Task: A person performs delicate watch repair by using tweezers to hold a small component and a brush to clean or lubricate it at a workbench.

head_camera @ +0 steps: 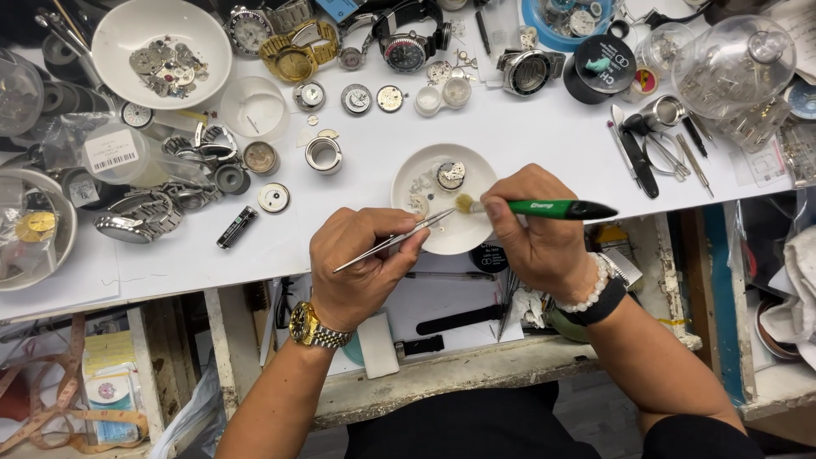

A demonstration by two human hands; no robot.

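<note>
My left hand (361,268) grips thin metal tweezers (399,239), whose tips reach into a small white dish (444,209) at the white worktop's front edge. My right hand (535,229) holds a green-handled brush with a black end (544,208); its pale bristles touch the dish's middle, next to the tweezer tips. Inside the dish lie a round watch movement (450,175) and small metal parts. A gold watch is on my left wrist, a white bead bracelet and a black band on my right.
Several wristwatches (293,53), loose movements and small cups crowd the worktop's back. A white bowl of parts (161,42) stands at the back left, a glass dome (735,59) and hand tools (659,153) at the right. An open drawer lies under my hands.
</note>
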